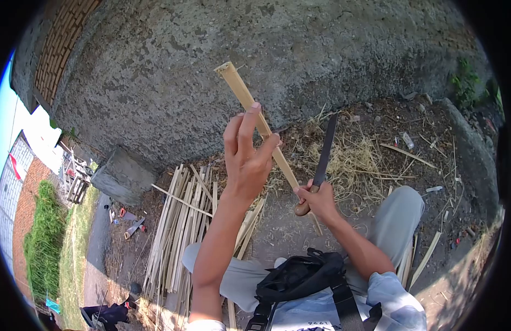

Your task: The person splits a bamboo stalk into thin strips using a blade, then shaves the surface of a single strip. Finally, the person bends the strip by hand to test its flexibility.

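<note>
In the middle of the head view, my left hand [249,146] is closed on a long pale bamboo strip [240,88], which slants from upper left to lower right. My right hand [317,199] is wrapped round the wooden handle of a knife [326,150], whose long dark blade points up. The thumb and fingers of that hand also touch the strip's lower end. The blade stands just right of the strip, apart from its upper part. Behind the blade, curly bamboo shavings [352,157] lie on the ground.
A pile of long bamboo strips [175,231] lies left of my knees. Beyond it are a stone block [123,175] and a saw [135,227]. A rough wall [172,71] rises in front. More strips [426,259] lie at the right, beside my knee.
</note>
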`<move>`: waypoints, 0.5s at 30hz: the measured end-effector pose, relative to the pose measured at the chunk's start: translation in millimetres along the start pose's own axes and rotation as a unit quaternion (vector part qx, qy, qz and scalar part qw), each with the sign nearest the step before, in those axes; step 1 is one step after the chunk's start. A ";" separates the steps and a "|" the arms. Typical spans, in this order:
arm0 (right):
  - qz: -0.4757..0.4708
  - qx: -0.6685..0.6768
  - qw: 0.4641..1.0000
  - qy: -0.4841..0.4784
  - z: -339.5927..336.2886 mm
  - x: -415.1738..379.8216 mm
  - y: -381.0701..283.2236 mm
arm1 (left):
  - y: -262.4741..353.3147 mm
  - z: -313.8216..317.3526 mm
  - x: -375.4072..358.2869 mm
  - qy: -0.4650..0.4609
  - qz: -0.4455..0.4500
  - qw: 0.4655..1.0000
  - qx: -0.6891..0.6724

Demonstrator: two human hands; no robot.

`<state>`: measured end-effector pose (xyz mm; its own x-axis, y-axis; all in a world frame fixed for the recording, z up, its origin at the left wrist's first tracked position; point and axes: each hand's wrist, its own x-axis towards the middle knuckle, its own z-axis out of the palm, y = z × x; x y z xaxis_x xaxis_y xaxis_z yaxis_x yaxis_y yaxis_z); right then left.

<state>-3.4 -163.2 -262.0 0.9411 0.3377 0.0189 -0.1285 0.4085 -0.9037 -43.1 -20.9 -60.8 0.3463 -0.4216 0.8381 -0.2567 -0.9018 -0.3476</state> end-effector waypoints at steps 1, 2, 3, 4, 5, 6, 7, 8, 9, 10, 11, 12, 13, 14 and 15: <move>-0.004 0.003 1.000 0.002 0.3 0.9 1.3 | -0.8 4.7 -2.7 0.020 0.008 1.000 0.002; 0.002 -0.002 1.000 0.002 0.4 1.3 1.4 | -2.1 10.0 -6.3 0.039 0.016 0.999 0.004; 0.008 -0.007 1.000 0.003 1.3 1.9 1.4 | -3.8 14.6 -9.5 0.058 0.024 0.998 0.007; 0.015 -0.011 1.000 0.002 2.5 2.7 1.7 | -5.7 18.6 -12.3 0.068 0.025 0.997 -0.007; 0.017 -0.007 1.000 0.005 3.7 3.3 2.3 | -7.5 22.4 -14.6 0.078 0.026 0.996 -0.021; 0.019 -0.003 1.000 0.009 4.7 3.8 3.3 | -9.2 25.3 -16.3 0.087 0.027 0.995 -0.035; 0.021 0.000 1.000 0.012 5.5 4.3 4.3 | -10.7 27.0 -16.9 0.095 0.017 0.994 -0.042; 0.023 0.005 1.000 0.010 6.3 5.2 5.9 | -12.2 28.8 -17.0 0.103 0.008 0.993 -0.050; 0.025 0.010 1.000 0.009 7.0 6.4 7.7 | -12.9 30.0 -16.4 0.112 -0.002 0.992 -0.058; 0.028 0.014 0.999 0.008 7.5 6.7 7.9 | -12.4 29.3 -16.2 0.117 -0.020 0.991 -0.069; 0.028 0.011 1.000 0.009 7.8 6.9 7.4 | -11.3 27.4 -16.2 0.122 -0.039 0.988 -0.081; 0.028 0.008 1.000 0.010 9.0 6.6 6.5 | -10.6 25.4 -15.9 0.127 -0.058 0.986 -0.093; 0.029 0.005 1.000 0.011 10.2 5.9 6.2 | -9.8 23.4 -15.9 0.125 -0.063 0.986 -0.094; 0.024 0.000 1.000 0.011 10.5 5.6 7.5 | -8.9 21.0 -16.4 0.123 -0.069 0.985 -0.095; 0.018 -0.005 1.000 0.010 10.7 6.1 9.7 | -9.2 19.5 -17.0 0.121 -0.075 0.985 -0.095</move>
<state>-2.3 -148.1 -266.1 0.9419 0.3352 -0.0225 -0.1594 0.3870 -0.9082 -29.1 -7.3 -80.1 0.1745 -0.2284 0.9578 -0.3912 -0.9088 -0.1454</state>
